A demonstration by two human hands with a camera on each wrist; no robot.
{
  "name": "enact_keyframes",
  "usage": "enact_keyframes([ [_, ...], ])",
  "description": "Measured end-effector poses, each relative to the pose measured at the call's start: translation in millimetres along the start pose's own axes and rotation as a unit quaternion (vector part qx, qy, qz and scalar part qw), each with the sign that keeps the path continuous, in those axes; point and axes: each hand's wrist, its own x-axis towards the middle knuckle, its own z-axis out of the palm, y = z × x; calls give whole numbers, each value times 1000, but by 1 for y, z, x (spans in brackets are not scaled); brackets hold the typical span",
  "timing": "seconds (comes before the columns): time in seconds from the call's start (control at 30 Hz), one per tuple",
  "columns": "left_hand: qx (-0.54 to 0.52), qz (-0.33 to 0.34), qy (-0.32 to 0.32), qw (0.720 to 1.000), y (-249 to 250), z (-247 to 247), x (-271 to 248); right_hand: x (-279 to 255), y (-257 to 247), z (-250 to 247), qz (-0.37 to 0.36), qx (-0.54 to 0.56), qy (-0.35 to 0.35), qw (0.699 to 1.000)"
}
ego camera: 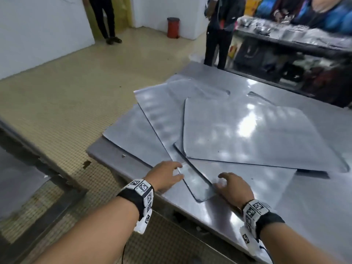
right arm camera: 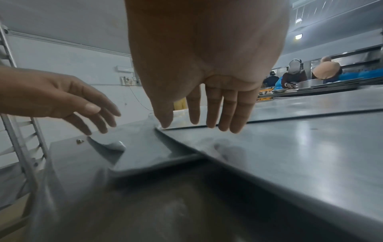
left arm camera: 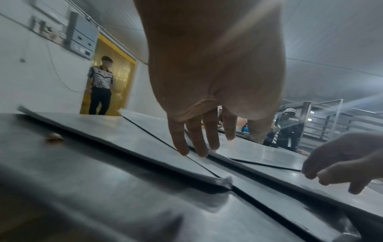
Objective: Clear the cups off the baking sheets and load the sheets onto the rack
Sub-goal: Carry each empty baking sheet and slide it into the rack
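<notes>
I see a steel table [ego camera: 314, 202] whose near corner juts toward tiled floor [ego camera: 62, 103] that lies open to my left. Several flat baking sheets [ego camera: 253, 134] lie overlapped and skewed on it, one rounded corner poking toward me between my hands. My left hand [ego camera: 163, 175] has straight fingers on a sheet edge; my right hand [ego camera: 235, 188] hovers spread, holding nothing.

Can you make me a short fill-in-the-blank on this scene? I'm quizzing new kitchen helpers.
1. The baking sheets lie overlapping on a steel ____.
2. The number of cups standing on the sheets is ____.
3. The left hand and right hand both have ____ fingers and grip nothing.
4. The bin by the far wall is ____.

Missing words: table; zero; open; red
</notes>
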Motion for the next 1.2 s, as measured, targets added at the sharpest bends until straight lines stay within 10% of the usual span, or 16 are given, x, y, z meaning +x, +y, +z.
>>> enact_keyframes([
  [0.43,50,-8,58,997,53,40,89,-16,76,29,-98,41,49,993],
  [0.73,145,-6,4,989,40,25,116,-21,98,27,-41,51,31,997],
  [1.2,213,180,-34,960,50,60,112,-49,148,23,167,129,95,973],
])
